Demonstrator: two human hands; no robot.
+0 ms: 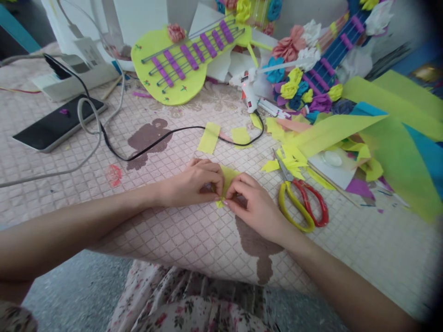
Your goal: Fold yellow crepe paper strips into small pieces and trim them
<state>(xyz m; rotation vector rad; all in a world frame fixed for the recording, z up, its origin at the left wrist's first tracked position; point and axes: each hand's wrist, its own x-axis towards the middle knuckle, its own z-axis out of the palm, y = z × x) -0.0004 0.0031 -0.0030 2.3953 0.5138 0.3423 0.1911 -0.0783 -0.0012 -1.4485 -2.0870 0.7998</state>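
Near the table's front edge, both my hands pinch one small piece of yellow crepe paper (229,174). My left hand (200,180) grips its left side between thumb and fingertips. Opposite it, my right hand (252,199) has its thumb and forefinger closed on the lower right part. A bunched tip of the paper shows between the fingertips; the rest is partly covered by my fingers. Just right of my right hand lie scissors (302,203) with one yellow and one red handle. Beyond my hands are a yellow strip (209,138) and a small yellow square (240,136).
A hot glue gun (249,92) stands at the back, its black cord (166,134) crossing the table. A phone (60,122) and power strip (78,78) lie left. Behind are a yellow toy guitar (173,69) and a blue one (320,76). Crepe sheets (391,152) and scraps cover the right.
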